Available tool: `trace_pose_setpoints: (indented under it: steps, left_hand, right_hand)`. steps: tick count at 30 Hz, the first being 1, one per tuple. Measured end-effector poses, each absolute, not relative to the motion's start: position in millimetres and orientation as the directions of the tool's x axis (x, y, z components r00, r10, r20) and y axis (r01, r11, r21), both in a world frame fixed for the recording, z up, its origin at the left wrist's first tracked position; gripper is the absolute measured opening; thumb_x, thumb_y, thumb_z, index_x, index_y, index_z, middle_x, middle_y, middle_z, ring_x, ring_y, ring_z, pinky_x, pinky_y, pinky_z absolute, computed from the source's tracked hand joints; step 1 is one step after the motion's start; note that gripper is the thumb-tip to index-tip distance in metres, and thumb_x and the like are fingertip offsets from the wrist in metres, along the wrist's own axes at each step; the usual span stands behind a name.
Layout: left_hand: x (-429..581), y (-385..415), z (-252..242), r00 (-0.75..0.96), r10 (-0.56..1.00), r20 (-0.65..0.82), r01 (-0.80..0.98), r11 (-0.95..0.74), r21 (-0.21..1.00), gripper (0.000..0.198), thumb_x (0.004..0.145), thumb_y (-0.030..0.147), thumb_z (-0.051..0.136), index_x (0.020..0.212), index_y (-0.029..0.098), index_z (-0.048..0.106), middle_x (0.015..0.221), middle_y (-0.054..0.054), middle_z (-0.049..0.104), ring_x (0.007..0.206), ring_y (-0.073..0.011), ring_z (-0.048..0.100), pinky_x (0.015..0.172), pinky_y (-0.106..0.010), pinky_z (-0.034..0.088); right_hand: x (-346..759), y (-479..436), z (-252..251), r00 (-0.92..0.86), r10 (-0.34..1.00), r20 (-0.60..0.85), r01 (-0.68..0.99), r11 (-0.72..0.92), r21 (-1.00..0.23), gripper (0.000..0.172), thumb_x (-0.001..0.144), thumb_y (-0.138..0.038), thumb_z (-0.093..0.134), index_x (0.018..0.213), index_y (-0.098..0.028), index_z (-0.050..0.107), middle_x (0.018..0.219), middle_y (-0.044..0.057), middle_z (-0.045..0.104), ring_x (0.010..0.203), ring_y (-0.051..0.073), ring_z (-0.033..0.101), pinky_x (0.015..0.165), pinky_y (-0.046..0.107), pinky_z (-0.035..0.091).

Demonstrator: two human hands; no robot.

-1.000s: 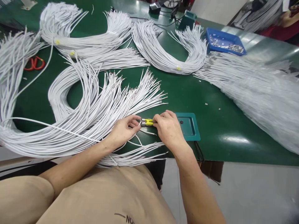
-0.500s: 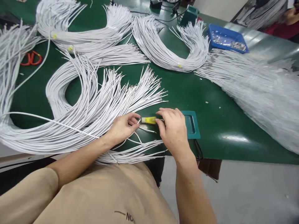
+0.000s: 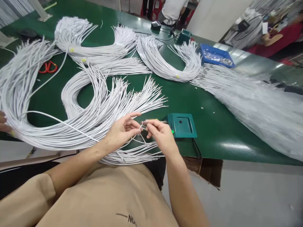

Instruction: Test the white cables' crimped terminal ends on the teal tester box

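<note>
My left hand (image 3: 123, 130) pinches a thin white wire near its end, over the front of the green table. Fingertips of my right hand (image 3: 159, 132) are closed at the same wire end, almost touching the left fingertips. Just right of them sits a teal device (image 3: 181, 125) with a square recess, a black knob and a green light. The yellow part between it and my hands is mostly hidden behind my right hand. Loose white wires (image 3: 134, 156) lie below my hands, and a large curved bundle of white wires (image 3: 78, 132) spreads to the left.
More white wire bundles (image 3: 165, 64) lie across the back. Red-handled scissors (image 3: 48, 67) are at the left. A blue tray (image 3: 216, 56) holds small metal parts. Plastic-covered wires (image 3: 251, 104) lie at the right. Another person's hand (image 3: 4, 123) touches the bundle at the left edge. Other people are beyond the table.
My right hand has moved left from the yellow part to the wire by my left fingers. More of the teal device shows. The view has shifted, and another person's hand has appeared at the left.
</note>
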State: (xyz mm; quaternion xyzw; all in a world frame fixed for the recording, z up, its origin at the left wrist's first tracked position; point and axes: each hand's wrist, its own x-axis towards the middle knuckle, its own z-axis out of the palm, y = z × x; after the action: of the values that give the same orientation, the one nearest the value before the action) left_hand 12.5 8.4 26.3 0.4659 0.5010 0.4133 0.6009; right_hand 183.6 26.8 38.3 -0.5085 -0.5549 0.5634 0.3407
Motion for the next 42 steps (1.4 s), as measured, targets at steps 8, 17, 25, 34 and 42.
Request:
trace_pose_setpoints:
  steps: [8,17,25,34,42]
  left_hand:
    - [11.1,-0.6,38.1,0.198,0.947,-0.252,-0.090,0.273,0.958,0.062,0.070,0.019,0.073,0.127,0.017,0.049,0.077,0.001,0.067,0.074,-0.0139,0.065,0.075,-0.028,0.051]
    - [6.2,-0.4,39.6,0.280,0.904,-0.324,-0.276,0.399,0.875,0.060,0.069,0.021,0.076,0.123,0.017,0.051,0.073,0.002,0.067,0.069,-0.0123,0.065,0.074,-0.028,0.050]
    - [7.2,0.8,42.3,0.228,0.912,-0.340,-0.243,0.392,0.888,0.065,0.066,0.019,0.078,0.124,0.015,0.050,0.072,0.003,0.067,0.071,-0.0130,0.066,0.075,-0.028,0.051]
    - [-18.6,15.0,50.1,0.083,0.962,-0.259,-0.064,0.265,0.962,0.047,0.069,0.028,0.077,0.112,0.015,0.063,0.081,-0.002,0.069,0.077,-0.0155,0.067,0.077,-0.030,0.054]
    - [-122.7,56.1,77.2,-0.471,0.829,0.301,0.293,-0.176,0.940,0.036,0.073,0.019,0.074,0.108,0.015,0.066,0.073,0.008,0.063,0.076,-0.0059,0.064,0.066,-0.014,0.045]
  right_hand:
    - [175.1,15.8,34.2,-0.338,0.902,-0.269,-0.127,-0.327,-0.937,0.017,0.077,-0.034,0.068,0.080,-0.018,0.070,0.070,-0.001,0.061,0.055,0.007,0.047,0.055,0.022,0.042]
    - [158.7,7.8,27.1,-0.076,0.997,-0.017,-0.121,-0.026,-0.992,0.013,0.077,-0.030,0.067,0.086,-0.022,0.069,0.091,0.002,0.059,0.069,0.011,0.055,0.068,0.027,0.050]
    - [154.4,8.7,28.3,-0.126,0.989,-0.072,-0.118,-0.087,-0.989,0.011,0.075,-0.030,0.071,0.077,-0.019,0.068,0.078,0.000,0.060,0.074,0.012,0.057,0.069,0.025,0.048]
    - [172.8,12.6,26.1,-0.037,0.996,-0.079,-0.063,-0.082,-0.995,0.027,0.089,-0.041,0.055,0.103,-0.021,0.066,0.082,0.001,0.064,0.069,0.011,0.053,0.074,0.027,0.045]
    - [181.0,0.9,15.4,-0.092,0.992,-0.083,0.163,-0.067,-0.984,0.016,0.085,-0.031,0.060,0.092,-0.020,0.069,0.086,0.003,0.069,0.078,0.016,0.061,0.074,0.028,0.047]
